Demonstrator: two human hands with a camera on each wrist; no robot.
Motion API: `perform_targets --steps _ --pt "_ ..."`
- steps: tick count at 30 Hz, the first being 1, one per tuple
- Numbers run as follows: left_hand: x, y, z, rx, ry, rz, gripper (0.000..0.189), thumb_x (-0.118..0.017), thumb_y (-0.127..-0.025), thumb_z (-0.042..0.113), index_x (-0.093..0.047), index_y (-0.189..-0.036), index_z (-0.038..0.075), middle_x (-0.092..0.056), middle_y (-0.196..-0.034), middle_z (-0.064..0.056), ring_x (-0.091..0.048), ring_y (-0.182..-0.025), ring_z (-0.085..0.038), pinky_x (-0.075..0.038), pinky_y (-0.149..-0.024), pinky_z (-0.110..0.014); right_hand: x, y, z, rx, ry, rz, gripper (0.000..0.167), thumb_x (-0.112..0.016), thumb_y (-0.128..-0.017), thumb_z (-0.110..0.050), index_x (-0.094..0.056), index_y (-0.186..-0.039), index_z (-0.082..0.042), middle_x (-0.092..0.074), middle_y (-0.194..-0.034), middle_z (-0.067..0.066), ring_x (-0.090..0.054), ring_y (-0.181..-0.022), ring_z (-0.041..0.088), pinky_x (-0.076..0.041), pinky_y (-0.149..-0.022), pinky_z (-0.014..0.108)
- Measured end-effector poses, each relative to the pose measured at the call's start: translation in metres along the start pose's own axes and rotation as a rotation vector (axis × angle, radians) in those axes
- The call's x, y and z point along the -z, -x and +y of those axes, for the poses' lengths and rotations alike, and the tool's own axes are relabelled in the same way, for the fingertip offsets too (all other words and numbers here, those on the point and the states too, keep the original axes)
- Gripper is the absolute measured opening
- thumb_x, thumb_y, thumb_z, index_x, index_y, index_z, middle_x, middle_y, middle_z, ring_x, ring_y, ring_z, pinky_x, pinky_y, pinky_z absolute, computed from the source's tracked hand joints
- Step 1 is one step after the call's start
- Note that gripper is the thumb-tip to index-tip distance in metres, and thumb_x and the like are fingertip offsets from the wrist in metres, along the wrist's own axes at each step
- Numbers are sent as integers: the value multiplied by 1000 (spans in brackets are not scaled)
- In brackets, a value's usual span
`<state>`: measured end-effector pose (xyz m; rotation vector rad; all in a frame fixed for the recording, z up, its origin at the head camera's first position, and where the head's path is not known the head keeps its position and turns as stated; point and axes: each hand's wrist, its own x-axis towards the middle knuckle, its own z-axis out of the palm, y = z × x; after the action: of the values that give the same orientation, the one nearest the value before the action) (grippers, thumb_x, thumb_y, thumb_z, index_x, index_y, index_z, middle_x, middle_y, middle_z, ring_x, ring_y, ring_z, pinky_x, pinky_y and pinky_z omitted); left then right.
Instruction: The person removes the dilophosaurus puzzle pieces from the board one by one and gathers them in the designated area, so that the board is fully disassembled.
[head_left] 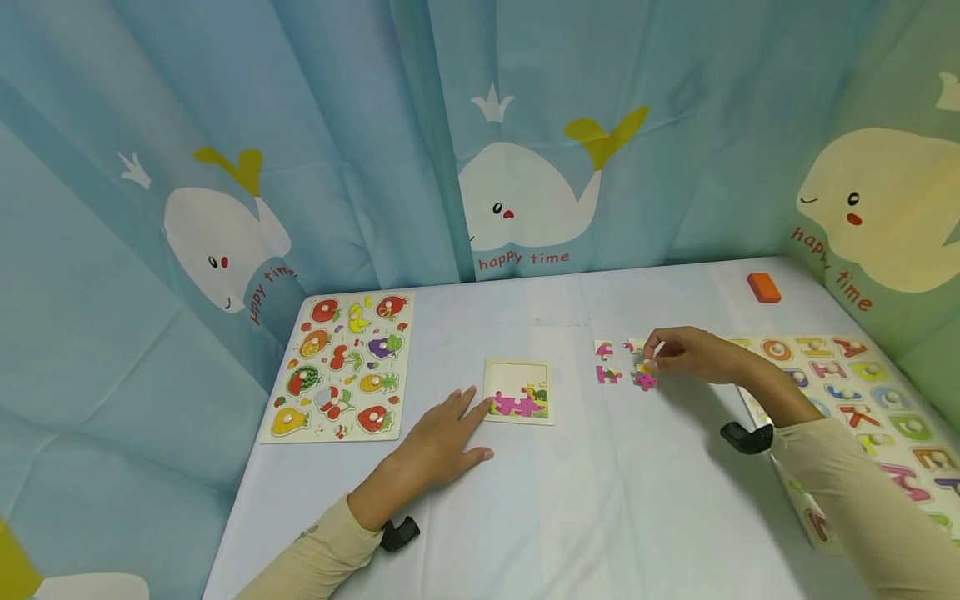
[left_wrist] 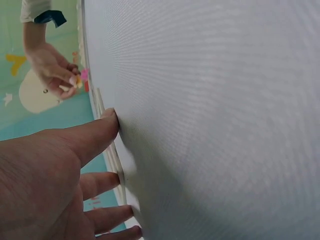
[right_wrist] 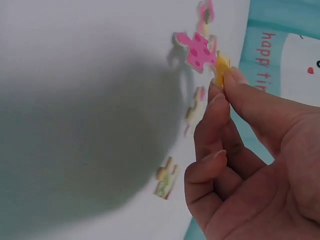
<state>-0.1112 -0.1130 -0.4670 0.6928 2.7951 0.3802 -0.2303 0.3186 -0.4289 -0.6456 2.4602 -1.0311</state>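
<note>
Between thumb and fingertips, my right hand (head_left: pixel 686 354) pinches a pink jigsaw piece (right_wrist: pixel 199 52) with dark pink spots and a yellow end. In the right wrist view it is lifted off the white table. Near it lie other loose jigsaw pieces (head_left: pixel 608 375), one partly hidden by the fingers in the head view. My left hand (head_left: pixel 442 437) lies on the table with fingers spread, its fingertips at the lower left edge of a small wooden puzzle tray (head_left: pixel 517 362). Joined pink and green pieces (head_left: pixel 519 405) fill the tray's lower part; its upper part shows bare wood.
A fruit peg puzzle board (head_left: pixel 337 367) lies at the left of the table. To the right, a letter puzzle board (head_left: pixel 847 392) is partly under the right forearm. An orange block (head_left: pixel 763 287) sits at the back right. Blue whale-print curtains (head_left: pixel 375 125) stand behind the table.
</note>
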Motion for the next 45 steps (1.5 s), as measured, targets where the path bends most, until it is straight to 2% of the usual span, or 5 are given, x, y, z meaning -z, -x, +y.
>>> perform_targets --steps 3,14,27,36,45 --pt "0 0 0 -3 0 3 75 -66 -103 47 -39 -164 14 -33 -171 -17 -31 -158 -39 -36 -123 -56 -4 -2 7 0 9 13 4 -68 -101 -3 -65 -105 -4 -62 -85 5 -51 -77 12 -41 -67 26" --pt "2 1 1 -7 -6 -1 75 -66 -103 47 -39 -164 15 -33 -170 -17 -31 -158 -39 -36 -123 -56 -14 -10 9 -13 270 91 7 -73 -97 -5 -66 -99 -6 -63 -93 3 -53 -86 17 -46 -73 31" --pt "1 1 0 -9 -6 8 75 -66 -103 49 -40 -164 14 -34 -170 -17 -32 -158 -39 -36 -123 -56 -27 -8 0 -50 357 168 11 -69 -99 -3 -66 -110 -1 -62 -99 15 -58 -92 28 -53 -82 46" --pt "2 1 0 -4 -10 8 75 -66 -103 48 -40 -164 14 -34 -170 -17 -32 -158 -39 -37 -123 -56 -44 -17 -39 -50 313 183 27 -72 -98 -6 -64 -122 4 -62 -107 21 -63 -94 31 -56 -78 43" --pt "3 2 2 -1 -4 5 75 -67 -102 47 -40 -164 15 -34 -170 -17 -32 -158 -39 -37 -123 -56 -97 -37 -74 116 271 248 27 -71 -96 2 -67 -122 5 -67 -113 19 -65 -94 28 -57 -82 42"
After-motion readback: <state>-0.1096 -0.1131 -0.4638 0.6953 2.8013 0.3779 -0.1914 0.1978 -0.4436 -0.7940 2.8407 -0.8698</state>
